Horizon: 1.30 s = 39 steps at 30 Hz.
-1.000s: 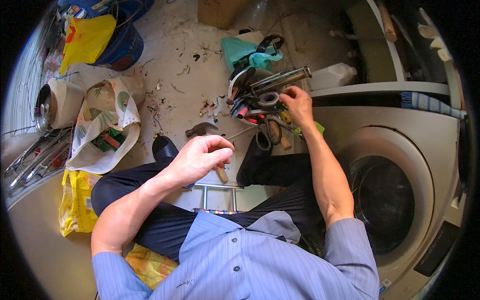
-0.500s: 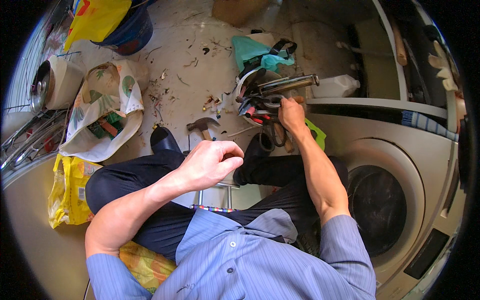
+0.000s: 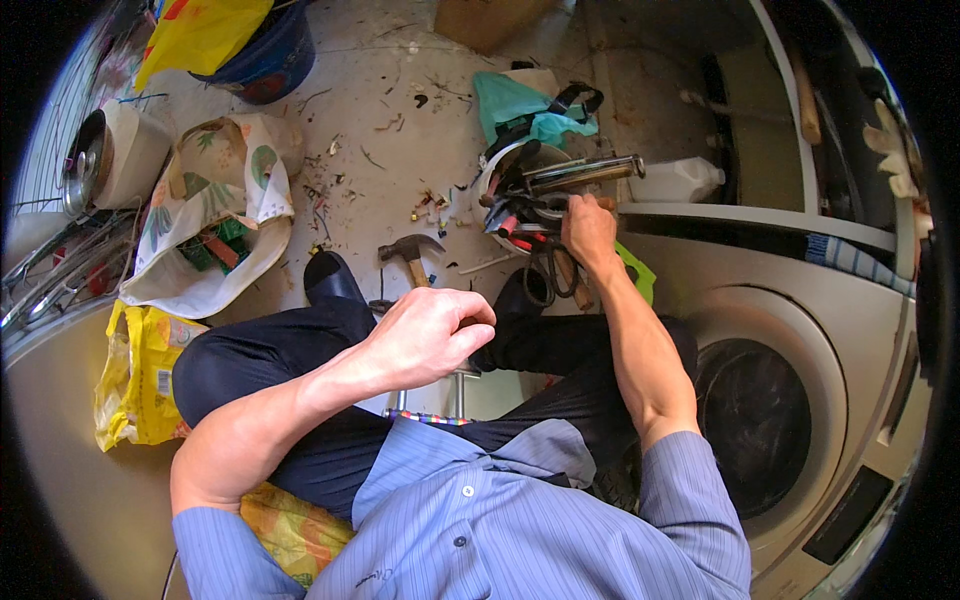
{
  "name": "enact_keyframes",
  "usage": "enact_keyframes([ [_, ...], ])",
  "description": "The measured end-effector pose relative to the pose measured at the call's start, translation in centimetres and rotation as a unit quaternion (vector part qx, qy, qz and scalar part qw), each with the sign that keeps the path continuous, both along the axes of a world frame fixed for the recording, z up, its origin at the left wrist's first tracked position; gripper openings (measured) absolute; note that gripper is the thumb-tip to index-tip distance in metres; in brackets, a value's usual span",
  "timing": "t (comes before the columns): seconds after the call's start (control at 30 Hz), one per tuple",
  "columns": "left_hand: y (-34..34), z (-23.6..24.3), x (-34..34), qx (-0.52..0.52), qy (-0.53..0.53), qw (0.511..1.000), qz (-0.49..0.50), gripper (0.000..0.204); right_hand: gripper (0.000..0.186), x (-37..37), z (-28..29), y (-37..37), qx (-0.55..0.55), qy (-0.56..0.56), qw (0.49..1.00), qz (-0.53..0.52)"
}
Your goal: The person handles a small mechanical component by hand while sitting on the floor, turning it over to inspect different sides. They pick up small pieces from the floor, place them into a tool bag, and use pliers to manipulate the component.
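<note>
My right hand (image 3: 590, 232) is closed at the right side of a white bucket (image 3: 487, 182) crammed with tools; what its fingers grip is hidden. Black looped handles (image 3: 540, 282), like those of scissors, hang just left of its wrist. A red-handled tool (image 3: 515, 237) and long metal bars (image 3: 585, 174) stick out of the bucket. Over my lap, my left hand (image 3: 430, 335) is curled with thumb against fingers, and I cannot make out anything inside it. Beyond it a claw hammer (image 3: 410, 252) with a wooden handle stands out, its lower end hidden by that hand.
A front-loading washing machine (image 3: 690, 268) stands at my right, a white jug (image 3: 680, 180) behind the bucket. To the left are a patterned bag (image 3: 270, 190), a yellow bag (image 3: 150, 375) and metal rods. A dark blue bucket (image 3: 275, 70) stands far left; scraps litter the floor.
The whole scene has shifted slightly in the picture. Both hands keep nearly the same places and shapes, the right one still at the tool bucket.
</note>
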<state>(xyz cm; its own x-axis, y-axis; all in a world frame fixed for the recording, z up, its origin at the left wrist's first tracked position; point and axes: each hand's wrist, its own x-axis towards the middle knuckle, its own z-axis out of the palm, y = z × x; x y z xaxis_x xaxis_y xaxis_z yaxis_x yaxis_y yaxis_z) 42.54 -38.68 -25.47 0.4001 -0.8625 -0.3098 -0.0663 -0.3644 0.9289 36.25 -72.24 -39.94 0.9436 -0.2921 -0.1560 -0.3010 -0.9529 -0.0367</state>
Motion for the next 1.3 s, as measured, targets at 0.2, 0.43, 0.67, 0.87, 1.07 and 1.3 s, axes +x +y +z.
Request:
enact_keyframes([
  [0.2,-0.1,-0.3,-0.3,-0.01,-0.035,0.999,-0.018,0.024,0.013,-0.5,-0.9,-0.7,-0.019,-0.001,1.0,0.003],
  [0.43,0.1,-0.8,-0.7,-0.011,-0.064,0.996,-0.053,0.025,0.014,0.1,-0.7,0.0,-0.027,0.022,0.999,0.003],
  [0.67,-0.3,-0.8,-0.8,-0.013,-0.058,0.997,-0.052,0.025,0.014,-0.3,-0.1,-0.6,0.001,0.008,1.0,-0.019],
  [0.87,0.0,-0.1,0.8,0.03,0.006,0.999,0.026,0.028,0.02,3.9,9.0,7.4,0.526,0.001,0.831,-0.184],
  [1.07,-0.8,-1.6,1.3,-0.019,0.105,0.975,0.197,0.023,0.021,1.3,12.3,11.6,0.78,0.02,0.584,-0.225],
  [1.3,-1.2,-0.5,2.1,-0.025,0.264,0.94,0.215,0.022,0.022,0.2,13.5,13.1,0.777,-0.012,0.606,-0.17],
])
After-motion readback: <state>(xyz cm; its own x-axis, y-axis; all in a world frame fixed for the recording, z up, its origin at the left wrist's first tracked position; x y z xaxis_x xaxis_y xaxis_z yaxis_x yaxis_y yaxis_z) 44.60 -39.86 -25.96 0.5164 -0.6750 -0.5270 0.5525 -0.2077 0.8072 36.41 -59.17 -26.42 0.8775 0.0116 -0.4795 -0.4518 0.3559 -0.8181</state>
